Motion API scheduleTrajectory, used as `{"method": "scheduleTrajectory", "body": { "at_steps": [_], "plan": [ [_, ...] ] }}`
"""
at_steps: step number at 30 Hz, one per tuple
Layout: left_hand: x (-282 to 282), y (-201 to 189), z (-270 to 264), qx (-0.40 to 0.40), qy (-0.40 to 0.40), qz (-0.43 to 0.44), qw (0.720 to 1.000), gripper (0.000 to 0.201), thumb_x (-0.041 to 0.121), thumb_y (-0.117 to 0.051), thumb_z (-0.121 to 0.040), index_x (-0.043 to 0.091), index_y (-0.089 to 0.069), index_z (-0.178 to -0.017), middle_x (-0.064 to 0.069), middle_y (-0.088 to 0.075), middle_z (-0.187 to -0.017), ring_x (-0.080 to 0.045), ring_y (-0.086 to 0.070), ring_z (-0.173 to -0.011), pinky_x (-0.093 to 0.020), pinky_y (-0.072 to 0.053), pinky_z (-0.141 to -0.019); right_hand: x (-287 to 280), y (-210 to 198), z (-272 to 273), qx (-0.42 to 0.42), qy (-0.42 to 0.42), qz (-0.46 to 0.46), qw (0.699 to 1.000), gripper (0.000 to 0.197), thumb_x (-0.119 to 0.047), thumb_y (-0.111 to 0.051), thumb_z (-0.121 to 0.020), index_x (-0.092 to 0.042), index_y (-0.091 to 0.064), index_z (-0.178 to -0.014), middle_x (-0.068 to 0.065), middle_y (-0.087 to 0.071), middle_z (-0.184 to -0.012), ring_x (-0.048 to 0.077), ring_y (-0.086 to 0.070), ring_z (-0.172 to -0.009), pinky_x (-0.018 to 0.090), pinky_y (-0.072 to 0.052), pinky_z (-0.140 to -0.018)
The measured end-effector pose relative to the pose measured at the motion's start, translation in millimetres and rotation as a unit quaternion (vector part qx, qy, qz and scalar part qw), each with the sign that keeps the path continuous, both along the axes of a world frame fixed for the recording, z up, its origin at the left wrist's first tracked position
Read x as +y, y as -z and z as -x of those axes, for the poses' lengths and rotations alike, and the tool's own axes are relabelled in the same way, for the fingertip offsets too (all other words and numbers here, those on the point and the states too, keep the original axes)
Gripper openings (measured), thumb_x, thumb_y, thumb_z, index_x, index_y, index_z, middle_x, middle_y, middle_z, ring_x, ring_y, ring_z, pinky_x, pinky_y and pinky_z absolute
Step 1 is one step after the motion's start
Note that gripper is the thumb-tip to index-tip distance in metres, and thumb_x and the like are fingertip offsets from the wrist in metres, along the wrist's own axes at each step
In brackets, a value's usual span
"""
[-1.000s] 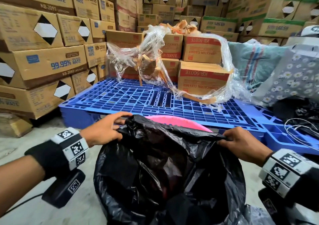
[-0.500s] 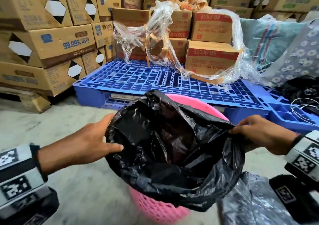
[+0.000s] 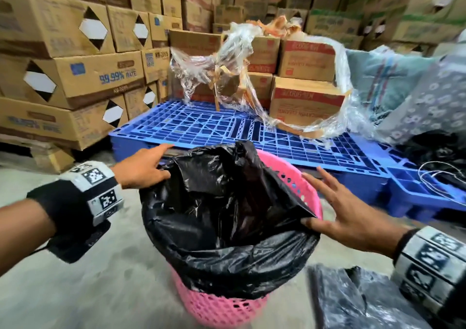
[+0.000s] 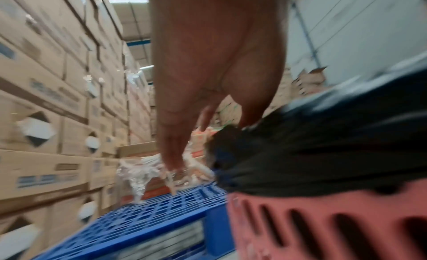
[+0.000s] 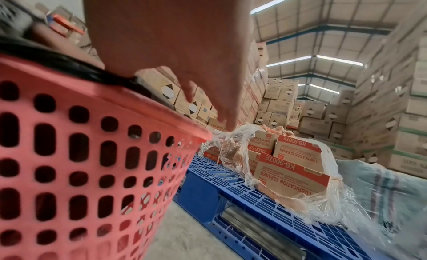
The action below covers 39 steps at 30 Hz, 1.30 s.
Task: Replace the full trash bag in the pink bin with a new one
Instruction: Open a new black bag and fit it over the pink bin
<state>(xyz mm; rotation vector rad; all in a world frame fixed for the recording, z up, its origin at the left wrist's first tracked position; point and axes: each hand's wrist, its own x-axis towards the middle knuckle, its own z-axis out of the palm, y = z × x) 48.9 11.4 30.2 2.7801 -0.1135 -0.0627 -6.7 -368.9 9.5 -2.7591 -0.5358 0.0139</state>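
Head view looks down; both wrist views sit close beside the pink bin (image 3: 306, 185).

stacked cardboard boxes (image 3: 83, 76), blue pallet (image 3: 201, 127), concrete floor (image 3: 100, 291), roof skylights (image 5: 323, 59).

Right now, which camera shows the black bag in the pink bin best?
The head view: the whole black bag shows, draped over the pink bin's rim with its mouth open. The left wrist view gives only a blurred bunch of it. The right wrist view shows just a thin dark strip above the rim.

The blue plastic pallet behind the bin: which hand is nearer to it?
Left. The left hand reaches the blue plastic pallet's front edge; the right hand sits nearer the person, beside the pink bin.
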Motion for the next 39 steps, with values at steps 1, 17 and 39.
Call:
{"method": "scheduleTrajectory", "body": {
  "at_steps": [1, 17, 39],
  "plan": [
    [-1, 1, 8, -0.023, 0.003, -0.008, 1.0, 0.077, 0.039, -0.063, -0.082, 0.023, -0.022, -0.144, -0.014, -0.043, -0.144, -0.03, -0.046, -0.125, -0.038, -0.041, -0.098, -1, -1, 0, -0.028, -0.025, 0.019, 0.999, 0.084, -0.064, -0.055, -0.075, -0.037, -0.018, -0.145, 0.001, -0.001, -0.159, 0.016, -0.009, -0.146, 0.036, -0.02, -0.117],
    [-14, 16, 87, -0.044, 0.426, -0.045, 0.903, 0.036, 0.063, -0.057, -0.075, 0.032, -0.067, -0.092, 0.014, -0.07, -0.096, 0.0, -0.059, -0.097, -0.019, -0.021, -0.105, -2, -2, 17, -0.11, -0.132, 0.102, 0.98, 0.069, -0.077, -0.023, -0.079, -0.021, -0.061, -0.064, -0.01, -0.066, -0.08, 0.01, -0.058, -0.092, 0.033, -0.025, -0.102],
    [-81, 25, 124, -0.148, 0.338, -0.057, 0.928, 0.03, 0.053, -0.052, -0.079, 0.025, -0.054, -0.091, 0.009, -0.062, -0.079, -0.011, -0.052, -0.077, -0.028, -0.036, -0.069, 47, -14, 7, -0.167, -0.137, 0.063, 0.974, 0.044, -0.019, -0.064, -0.077, -0.02, -0.056, -0.12, 0.008, -0.059, -0.122, 0.028, -0.052, -0.111, 0.046, -0.042, -0.093]
  ]
}}
